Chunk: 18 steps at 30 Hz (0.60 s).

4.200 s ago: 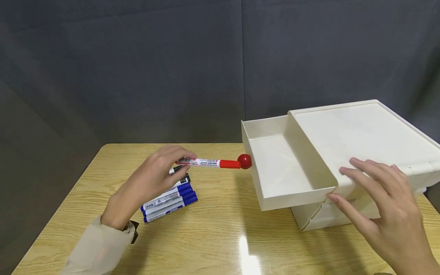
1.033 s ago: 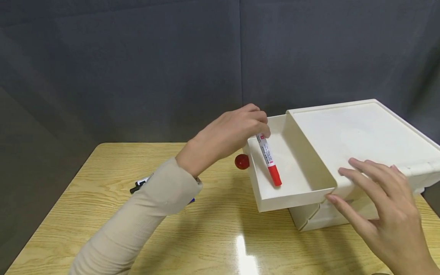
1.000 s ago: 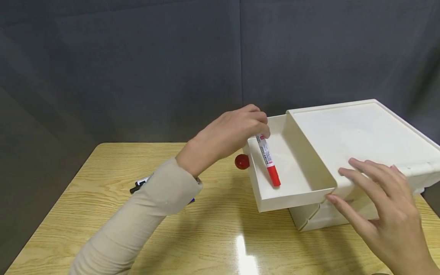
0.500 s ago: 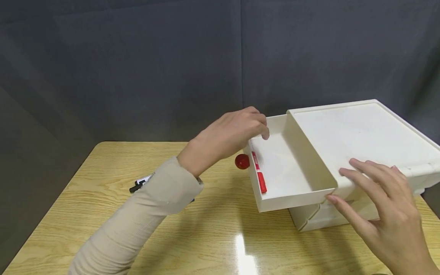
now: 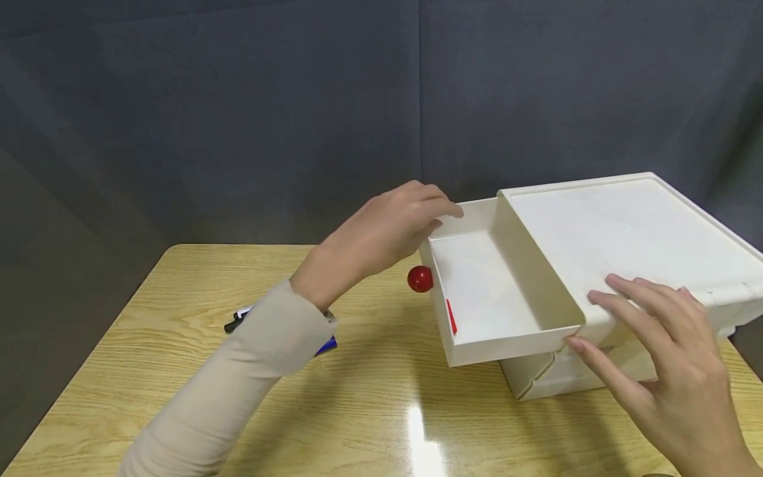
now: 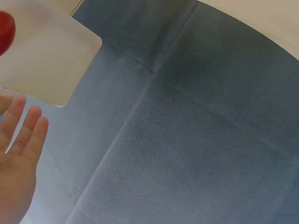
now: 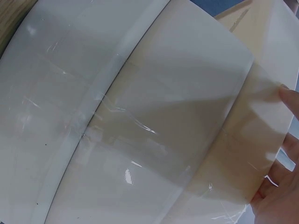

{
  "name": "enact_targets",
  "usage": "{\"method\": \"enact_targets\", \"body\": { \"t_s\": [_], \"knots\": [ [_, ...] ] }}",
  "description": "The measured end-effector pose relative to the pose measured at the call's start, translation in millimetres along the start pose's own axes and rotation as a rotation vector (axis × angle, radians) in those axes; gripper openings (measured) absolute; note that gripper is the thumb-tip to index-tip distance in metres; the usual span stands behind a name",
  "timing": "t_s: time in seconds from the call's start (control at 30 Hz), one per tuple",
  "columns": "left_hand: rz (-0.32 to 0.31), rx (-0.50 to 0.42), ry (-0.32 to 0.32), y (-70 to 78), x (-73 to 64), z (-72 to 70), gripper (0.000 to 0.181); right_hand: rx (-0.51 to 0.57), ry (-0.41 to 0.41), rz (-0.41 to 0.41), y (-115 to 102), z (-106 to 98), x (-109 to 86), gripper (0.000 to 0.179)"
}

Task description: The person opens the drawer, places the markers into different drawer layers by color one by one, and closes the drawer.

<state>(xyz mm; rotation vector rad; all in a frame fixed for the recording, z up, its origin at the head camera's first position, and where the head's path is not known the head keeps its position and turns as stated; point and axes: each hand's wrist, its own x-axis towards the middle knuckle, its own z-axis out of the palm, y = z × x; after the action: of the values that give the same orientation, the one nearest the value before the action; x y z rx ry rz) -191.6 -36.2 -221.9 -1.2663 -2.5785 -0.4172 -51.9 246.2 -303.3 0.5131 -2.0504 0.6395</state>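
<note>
My left hand (image 5: 390,222) is at the far left corner of the pulled-out drawer (image 5: 495,285), holding nothing. Its fingers look fairly straight in the left wrist view, just below the drawer's front panel (image 6: 51,56). Inside the drawer, against that panel, lies a red marker; only a sliver of its red cap (image 5: 452,318) shows above the rim. My right hand (image 5: 673,351) rests on the white drawer box (image 5: 644,225), fingers spread on the top and thumb against its side near the drawer opening. In the right wrist view the thumb (image 7: 290,99) touches the white side wall.
A round red knob (image 5: 420,279) sticks out from the drawer front. Mostly hidden behind the left sleeve (image 5: 238,371), black markers (image 5: 235,323) and blue markers (image 5: 327,345) lie on the wooden table (image 5: 357,411). A dark curtain (image 5: 298,119) hangs behind.
My left hand carried the red marker from the table into the drawer and let it go; the marker settled against the drawer front. The left hand then drew slightly left. My right hand stayed put.
</note>
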Motion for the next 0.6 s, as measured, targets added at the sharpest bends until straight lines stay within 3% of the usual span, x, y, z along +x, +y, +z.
{"method": "enact_targets", "body": {
  "t_s": [0.3, 0.6],
  "knots": [
    [0.026, -0.081, 0.081, -6.4, -9.9, 3.0, 0.035, 0.001, 0.010, -0.011, 0.9, 1.1, 1.8, 0.064],
    [-0.019, -0.166, 0.180, -8.1, -18.0, 8.9, 0.033, -0.004, 0.015, -0.009, 1.4, 1.2, 1.1, 0.064]
  ]
}}
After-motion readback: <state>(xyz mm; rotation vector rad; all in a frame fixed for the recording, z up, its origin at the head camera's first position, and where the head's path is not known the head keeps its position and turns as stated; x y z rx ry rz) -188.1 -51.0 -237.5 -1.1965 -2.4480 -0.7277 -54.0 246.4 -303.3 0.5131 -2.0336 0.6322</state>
